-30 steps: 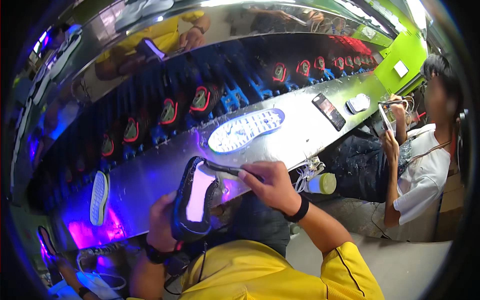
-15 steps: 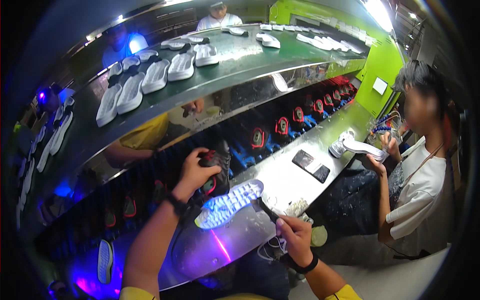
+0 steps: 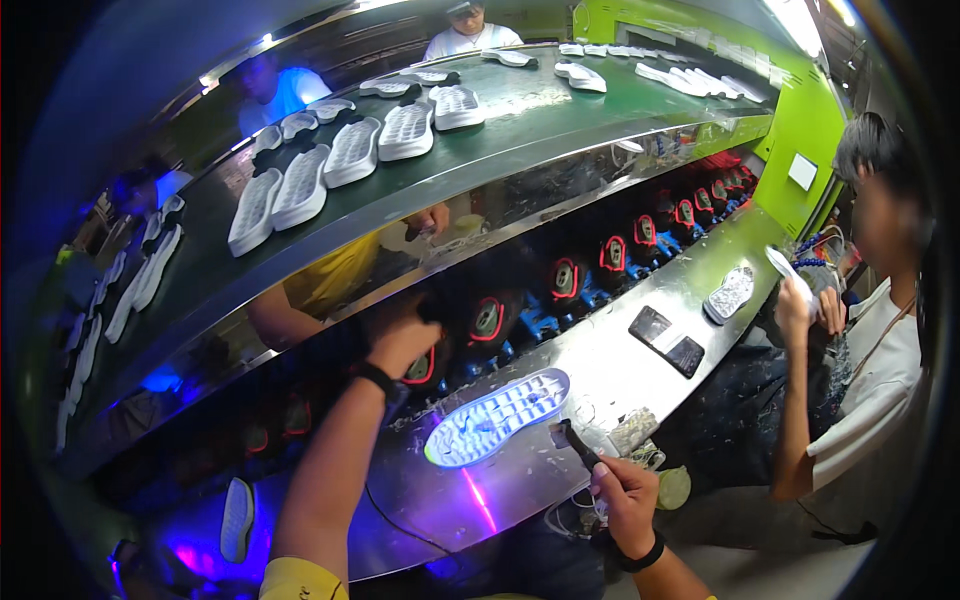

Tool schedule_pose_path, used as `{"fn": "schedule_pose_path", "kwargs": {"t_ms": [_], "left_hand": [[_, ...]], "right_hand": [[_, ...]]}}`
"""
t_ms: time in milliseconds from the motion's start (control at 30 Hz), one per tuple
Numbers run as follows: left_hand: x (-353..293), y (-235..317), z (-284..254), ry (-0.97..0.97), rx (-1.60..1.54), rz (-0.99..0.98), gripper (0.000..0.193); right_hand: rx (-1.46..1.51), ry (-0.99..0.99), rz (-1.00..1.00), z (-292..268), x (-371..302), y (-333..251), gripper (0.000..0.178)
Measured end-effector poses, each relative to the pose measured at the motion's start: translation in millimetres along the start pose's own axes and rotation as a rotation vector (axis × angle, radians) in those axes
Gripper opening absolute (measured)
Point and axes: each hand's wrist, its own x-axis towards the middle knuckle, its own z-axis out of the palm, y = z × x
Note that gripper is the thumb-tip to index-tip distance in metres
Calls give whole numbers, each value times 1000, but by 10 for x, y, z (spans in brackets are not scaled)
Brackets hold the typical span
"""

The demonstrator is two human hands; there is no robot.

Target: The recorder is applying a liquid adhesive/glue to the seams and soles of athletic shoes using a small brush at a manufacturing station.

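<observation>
My left hand (image 3: pixel 402 335) reaches into the dark row behind the metal ledge, closed round a dark shoe upper with red trim (image 3: pixel 420 366); shadow hides most of its fingertips. In my right hand (image 3: pixel 630 500), pinched between thumb and fingers, is a black-handled brush (image 3: pixel 577 444), its head raised to the left over the ledge's front edge. Between my hands a white shoe sole (image 3: pixel 497 418) lies with its grid-patterned hollow side up on the metal ledge (image 3: pixel 590 362). Its left end glows bluish, and a pink light line runs just below it.
Several red-trimmed shoe uppers (image 3: pixel 565 279) stand along the rack. Beyond, white soles (image 3: pixel 352 152) ride on a green belt (image 3: pixel 520 130). Another sole (image 3: pixel 237 520) lies at lower left. Phone-like objects (image 3: pixel 652 328) rest on the ledge. At right a co-worker (image 3: pixel 865 340) handles a sole.
My left hand has gone deeper into the row with the shoe upper. My right hand has drawn the brush back from the sole. The co-worker's sole has been lifted and tilted.
</observation>
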Motion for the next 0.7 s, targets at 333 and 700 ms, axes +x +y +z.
{"fn": "schedule_pose_path", "kwargs": {"t_ms": [333, 700], "left_hand": [[-922, -1703, -122, -48, -488, -185, 67], [-3247, -1382, -635, 244, -1434, -324, 56]], "right_hand": [[-42, -129, -94, 317, -245, -19, 19], [-339, -379, -134, 913, -729, -166, 25]]}}
